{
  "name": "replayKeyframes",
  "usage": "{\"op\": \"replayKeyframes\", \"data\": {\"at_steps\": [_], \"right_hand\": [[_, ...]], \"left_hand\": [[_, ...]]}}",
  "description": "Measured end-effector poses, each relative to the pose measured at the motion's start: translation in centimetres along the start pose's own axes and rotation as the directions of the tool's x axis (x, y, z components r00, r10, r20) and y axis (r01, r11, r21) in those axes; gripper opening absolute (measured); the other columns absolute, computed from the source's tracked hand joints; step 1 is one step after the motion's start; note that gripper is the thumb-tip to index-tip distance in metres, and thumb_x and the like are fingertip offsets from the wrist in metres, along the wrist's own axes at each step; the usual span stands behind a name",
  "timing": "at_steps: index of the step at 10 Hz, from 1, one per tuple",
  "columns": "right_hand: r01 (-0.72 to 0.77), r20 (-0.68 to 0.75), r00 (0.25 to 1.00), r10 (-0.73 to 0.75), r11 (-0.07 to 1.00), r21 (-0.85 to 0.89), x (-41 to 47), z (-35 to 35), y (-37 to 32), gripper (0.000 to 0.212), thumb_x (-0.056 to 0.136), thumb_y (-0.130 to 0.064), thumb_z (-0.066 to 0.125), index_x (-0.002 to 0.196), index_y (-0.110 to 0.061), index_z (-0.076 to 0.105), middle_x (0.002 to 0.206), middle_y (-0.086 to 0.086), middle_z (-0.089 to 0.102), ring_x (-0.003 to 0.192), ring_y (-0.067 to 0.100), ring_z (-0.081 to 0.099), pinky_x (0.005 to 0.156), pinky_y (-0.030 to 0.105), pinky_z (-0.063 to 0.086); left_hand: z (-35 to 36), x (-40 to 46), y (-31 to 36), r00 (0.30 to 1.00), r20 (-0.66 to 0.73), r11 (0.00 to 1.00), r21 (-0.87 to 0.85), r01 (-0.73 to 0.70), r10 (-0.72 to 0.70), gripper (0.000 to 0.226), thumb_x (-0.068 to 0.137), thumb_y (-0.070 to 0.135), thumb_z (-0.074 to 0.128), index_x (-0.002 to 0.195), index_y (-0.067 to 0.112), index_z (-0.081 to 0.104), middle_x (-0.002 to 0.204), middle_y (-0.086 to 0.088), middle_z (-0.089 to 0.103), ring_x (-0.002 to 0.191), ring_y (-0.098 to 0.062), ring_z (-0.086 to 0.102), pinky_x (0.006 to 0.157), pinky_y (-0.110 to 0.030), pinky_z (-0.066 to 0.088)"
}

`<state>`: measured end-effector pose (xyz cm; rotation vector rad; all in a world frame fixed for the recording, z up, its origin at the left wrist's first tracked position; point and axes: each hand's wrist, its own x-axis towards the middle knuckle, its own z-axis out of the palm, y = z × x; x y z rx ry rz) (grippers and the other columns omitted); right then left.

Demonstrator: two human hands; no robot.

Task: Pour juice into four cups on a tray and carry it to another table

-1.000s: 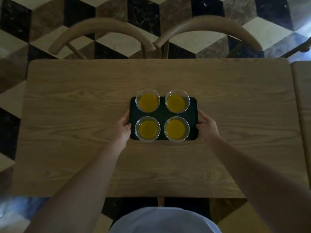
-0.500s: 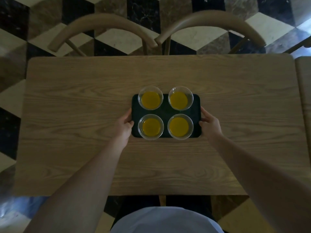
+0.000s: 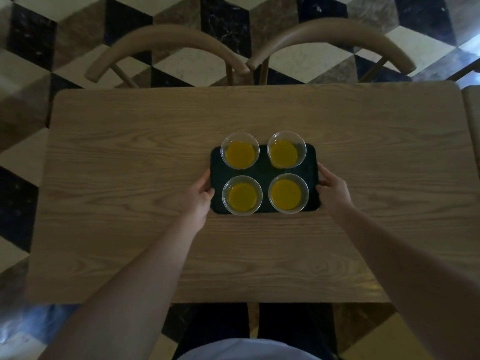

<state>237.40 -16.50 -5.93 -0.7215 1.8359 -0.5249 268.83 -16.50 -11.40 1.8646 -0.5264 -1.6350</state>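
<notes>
A dark rectangular tray [image 3: 263, 170] lies at the middle of a wooden table [image 3: 130, 178]. On it stand several clear cups of orange juice in a square: back left cup [image 3: 240, 150], back right cup [image 3: 286, 149], front left cup [image 3: 242, 195], front right cup [image 3: 288, 193]. My left hand [image 3: 200, 197] grips the tray's left edge, thumb on the rim. My right hand [image 3: 332, 185] grips the right edge in the same way.
Two curved wooden chair backs [image 3: 166, 45] [image 3: 330, 37] stand against the table's far edge. A second table's edge [image 3: 472, 120] shows at the right. The floor [image 3: 31, 37] is patterned in black, brown and cream tiles.
The tray with the cups sits a little further from me on the table than before. Both hands have stayed on its side edges.
</notes>
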Motion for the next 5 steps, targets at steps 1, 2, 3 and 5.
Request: {"op": "replayKeyframes", "data": {"at_steps": [1, 2, 3, 5], "right_hand": [[0.010, 0.001, 1.000, -0.010, 1.000, 0.000, 0.4, 0.0, 0.4, 0.074, 0.094, 0.012, 0.041, 0.147, -0.038, 0.047, 0.104, -0.009, 0.072, 0.090, 0.012, 0.070, 0.058, 0.018, 0.052], [0.013, -0.024, 1.000, -0.013, 1.000, -0.001, 0.5, -0.1, 0.6, 0.071, 0.094, 0.012, 0.043, 0.146, -0.037, 0.050, 0.097, -0.011, 0.071, 0.086, 0.010, 0.068, 0.063, 0.021, 0.051], [-0.019, -0.051, 0.999, 0.019, 1.000, -0.002, 0.2, -0.3, 1.0, 0.059, 0.095, 0.008, 0.049, 0.142, -0.026, 0.057, 0.103, -0.002, 0.072, 0.082, 0.008, 0.066, 0.064, 0.022, 0.052], [-0.052, -0.134, 0.991, 0.018, 0.967, -0.250, -3.5, 0.2, 3.6, 0.044, 0.094, -0.002, 0.053, 0.136, -0.012, 0.061, 0.119, 0.007, 0.069, 0.112, 0.029, 0.063, 0.082, 0.029, 0.045]], "left_hand": [[-0.4, 0.5, -0.2, 1.000, 0.001, 1.000, 0.023, -0.018, 0.018, 0.061, 0.100, -0.006, 0.044, 0.144, 0.035, 0.051, 0.154, 0.000, 0.050, 0.142, -0.024, 0.047, 0.116, -0.055, 0.039], [-0.4, 0.4, 0.2, 0.999, 0.004, 0.995, 0.092, -0.032, 0.032, 0.060, 0.099, -0.005, 0.049, 0.141, 0.038, 0.054, 0.150, 0.003, 0.054, 0.139, -0.023, 0.050, 0.114, -0.054, 0.042], [-0.1, 0.0, 0.9, 0.996, -0.070, 0.986, 0.161, -0.044, 0.056, 0.056, 0.097, -0.001, 0.058, 0.143, 0.029, 0.055, 0.149, -0.001, 0.056, 0.136, -0.026, 0.052, 0.113, -0.052, 0.043], [0.2, -2.4, 0.7, 0.985, -0.153, 0.972, 0.232, -0.043, 0.080, 0.042, 0.102, 0.018, 0.056, 0.144, 0.019, 0.052, 0.140, -0.006, 0.059, 0.123, -0.028, 0.060, 0.105, -0.050, 0.050]]}}
